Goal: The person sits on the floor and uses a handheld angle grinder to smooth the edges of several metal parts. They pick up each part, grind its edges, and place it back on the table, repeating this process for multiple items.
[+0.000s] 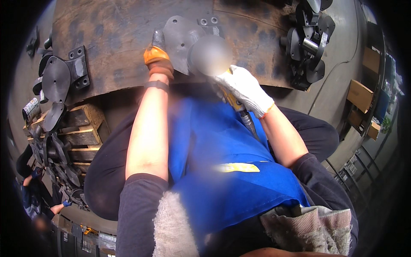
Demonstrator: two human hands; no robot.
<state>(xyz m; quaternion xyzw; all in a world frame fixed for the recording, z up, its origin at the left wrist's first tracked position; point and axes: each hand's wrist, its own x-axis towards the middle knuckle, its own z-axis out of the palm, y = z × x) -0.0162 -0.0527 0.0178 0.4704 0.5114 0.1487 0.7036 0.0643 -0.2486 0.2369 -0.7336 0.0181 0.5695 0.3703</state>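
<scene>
The plate point(180, 35) lay on the bench point(115, 40), its long axis ran away from the person, the left hand point(157, 55) was at its left edge, grip could not be told, the right hand point(247, 88) was closed around the tool point(233, 101), which pointed forward and leftward

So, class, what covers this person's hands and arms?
The left hand wears an orange glove, dark grey at the tip, with a dark wristband. The right hand wears a white fabric glove with an orange-edged cuff. Dark sleeves end near the elbows.
</scene>
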